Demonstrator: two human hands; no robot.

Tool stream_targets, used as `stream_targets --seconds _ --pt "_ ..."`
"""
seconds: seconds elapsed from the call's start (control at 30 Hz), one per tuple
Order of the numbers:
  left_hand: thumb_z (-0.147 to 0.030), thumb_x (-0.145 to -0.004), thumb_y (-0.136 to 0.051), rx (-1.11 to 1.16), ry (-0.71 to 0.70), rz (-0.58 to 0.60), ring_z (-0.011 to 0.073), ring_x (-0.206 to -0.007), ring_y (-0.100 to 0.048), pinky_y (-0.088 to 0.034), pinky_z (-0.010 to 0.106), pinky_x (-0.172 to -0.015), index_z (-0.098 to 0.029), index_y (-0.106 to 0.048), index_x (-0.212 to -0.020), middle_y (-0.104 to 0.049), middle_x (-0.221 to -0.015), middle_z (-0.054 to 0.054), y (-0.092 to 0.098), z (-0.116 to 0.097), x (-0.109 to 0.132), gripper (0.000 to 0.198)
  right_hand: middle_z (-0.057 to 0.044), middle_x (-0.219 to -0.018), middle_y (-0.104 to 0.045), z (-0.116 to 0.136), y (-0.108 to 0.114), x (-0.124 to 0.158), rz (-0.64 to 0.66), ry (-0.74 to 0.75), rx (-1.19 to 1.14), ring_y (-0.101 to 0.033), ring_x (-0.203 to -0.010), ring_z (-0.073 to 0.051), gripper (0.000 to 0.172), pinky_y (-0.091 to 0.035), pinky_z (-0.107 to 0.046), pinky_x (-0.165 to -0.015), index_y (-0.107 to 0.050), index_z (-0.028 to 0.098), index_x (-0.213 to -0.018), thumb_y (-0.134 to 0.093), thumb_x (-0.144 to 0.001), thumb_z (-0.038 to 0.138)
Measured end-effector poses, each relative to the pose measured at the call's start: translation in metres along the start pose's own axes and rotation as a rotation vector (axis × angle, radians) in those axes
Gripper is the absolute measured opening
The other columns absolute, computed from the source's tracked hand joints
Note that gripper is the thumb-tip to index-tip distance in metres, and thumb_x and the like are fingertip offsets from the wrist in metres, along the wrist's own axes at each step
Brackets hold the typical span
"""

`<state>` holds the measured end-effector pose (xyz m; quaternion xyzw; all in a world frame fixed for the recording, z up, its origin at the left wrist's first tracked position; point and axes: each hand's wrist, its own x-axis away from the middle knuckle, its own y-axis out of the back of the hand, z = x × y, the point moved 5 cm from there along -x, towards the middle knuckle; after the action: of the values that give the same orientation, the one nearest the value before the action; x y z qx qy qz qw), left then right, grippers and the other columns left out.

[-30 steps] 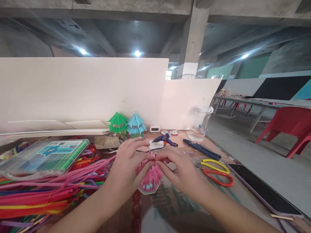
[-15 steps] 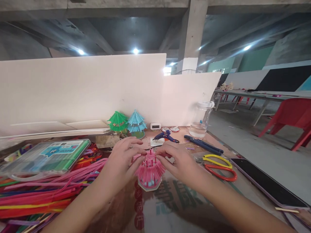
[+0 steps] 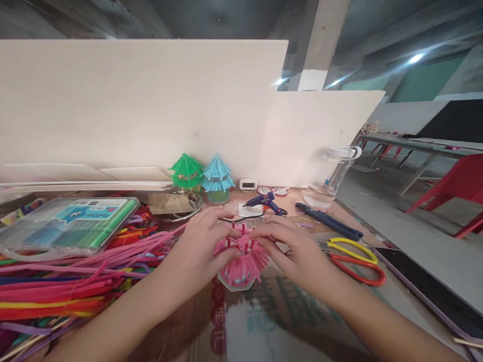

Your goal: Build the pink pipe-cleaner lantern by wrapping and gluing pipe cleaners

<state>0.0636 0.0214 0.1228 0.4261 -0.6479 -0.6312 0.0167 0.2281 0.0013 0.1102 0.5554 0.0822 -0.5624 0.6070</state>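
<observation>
Left hand (image 3: 204, 245) and right hand (image 3: 296, 246) curl around the lower-centre pink model (image 3: 245, 265); grip unclear. Light pressure should spare its posts (image 3: 246, 247).

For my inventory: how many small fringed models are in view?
3: a green conical fringed model and a light blue conical fringed model, side by side before the white board; a pink fringed model between the left hand and right hand. More may be hidden.
</observation>
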Motion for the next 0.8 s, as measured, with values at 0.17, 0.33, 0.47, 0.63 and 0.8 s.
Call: stream_targets --seconds 0.17,0.33,0.47,0.63,0.8 --pt "-0.023 -0.088 -0.064 0.025 0.003 -0.001 0.0258 -0.121 -0.052 -0.041 0.049 -0.105 -0.027 -0.069 -0.109 -0.061 -0.125 0.007 -0.0007 0.0004 -0.0011 0.022 -0.005 -0.090 -0.070 0.0045 0.0024 0.0008 0.002 -0.009 0.006 -0.065 -0.086 -0.017 0.023 -0.053 -0.031 -0.077 -0.067 0.022 -0.096 -0.052 -0.090 0.007" --pt "-0.023 -0.087 -0.064 0.031 0.000 -0.002 0.0253 -0.121 -0.051 -0.041 0.047 -0.105 -0.025 -0.070 -0.105 -0.061 -0.122 0.008 -0.0031 -0.0002 -0.0011 0.019 -0.004 -0.085 -0.068 0.0073 0.0045 0.0000 -0.003 0.019 0.022 -0.064 -0.082 -0.016 0.024 -0.052 -0.028 -0.072 -0.068 0.022 -0.094 -0.051 -0.089 0.006" --pt "-0.022 -0.088 -0.062 0.029 0.007 -0.001 0.0253 -0.121 -0.051 -0.041 0.047 -0.105 -0.025 -0.070 -0.100 -0.061 -0.121 0.007 -0.0036 0.0002 -0.0008 0.015 -0.004 -0.084 -0.068 0.0071 0.0043 -0.0002 0.013 0.011 0.037 -0.064 -0.081 -0.016 0.024 -0.052 -0.028 -0.072 -0.068 0.022 -0.094 -0.051 -0.089 0.006" --pt "-0.021 -0.089 -0.060 0.036 -0.025 -0.008 0.0248 -0.121 -0.051 -0.040 0.047 -0.106 -0.023 -0.070 -0.097 -0.061 -0.121 0.008 -0.0033 -0.0007 -0.0010 0.014 -0.005 -0.084 -0.068 0.0085 0.0037 -0.0005 0.035 0.014 0.050 -0.064 -0.081 -0.016 0.022 -0.052 -0.028 -0.072 -0.068 0.020 -0.094 -0.052 -0.089 0.006" --pt "-0.023 -0.090 -0.059 0.029 -0.035 -0.019 0.0242 -0.121 -0.052 -0.041 0.047 -0.105 -0.023 -0.070 -0.095 -0.061 -0.122 0.007 -0.0022 -0.0017 -0.0012 0.012 -0.004 -0.083 -0.067 0.0086 0.0036 -0.0004 0.040 0.022 0.066 -0.064 -0.080 -0.016 0.023 -0.052 -0.029 -0.071 -0.067 0.022 -0.094 -0.050 -0.090 0.007"
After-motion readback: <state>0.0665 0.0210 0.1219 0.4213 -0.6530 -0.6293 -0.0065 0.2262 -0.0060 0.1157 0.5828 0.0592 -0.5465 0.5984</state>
